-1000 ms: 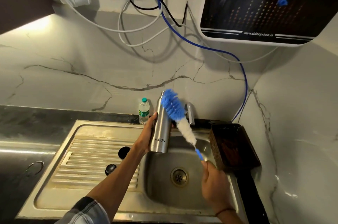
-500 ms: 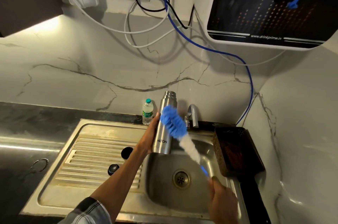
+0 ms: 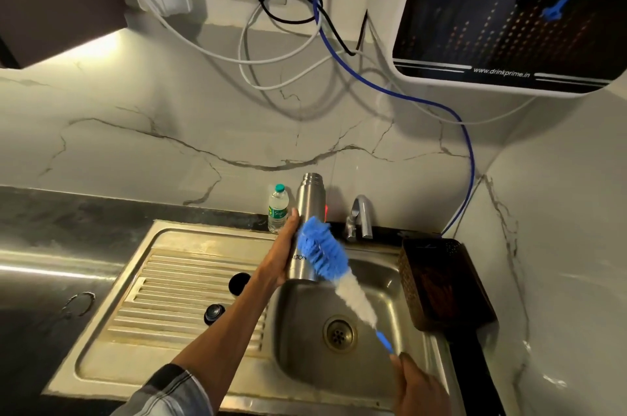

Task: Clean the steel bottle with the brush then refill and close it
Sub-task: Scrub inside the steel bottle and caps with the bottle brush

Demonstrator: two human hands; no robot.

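- The left hand (image 3: 281, 252) was wrapped around the steel bottle (image 3: 307, 212), gripping its lower half and holding it upright above the back left corner of the sink basin (image 3: 305, 347).
- The bottle's mouth was uncovered at the top; lettering showed low on its side, partly behind the brush.
- The right hand (image 3: 420, 388) was closed on the blue handle end of the brush (image 3: 339, 276), down by the front right rim of the sink.
- The brush slanted up and left across the basin, its white bristles over the drain (image 3: 338, 334) side and its blue bristle head lying against the outside of the bottle, about mid-height.
- Whether the bristles truly pressed on the steel or only crossed in front of it, I couldn't tell.
- Two round dark caps (image 3: 239, 283) sat on the ribbed drainboard to the left of the sink basin, the smaller one (image 3: 214, 312) nearer the front.
- A small plastic bottle (image 3: 277, 208) with a green top stood behind the sink, just left of the steel bottle.
- The tap (image 3: 359, 217) stood behind the basin, right of the steel bottle.
- A dark perforated basket (image 3: 441, 283) rested on the tabletop along the sink's right edge.
- A water purifier (image 3: 502, 15) hung on the wall high above the sink, with a blue tube (image 3: 441, 110) and white and black cables looping beside it.
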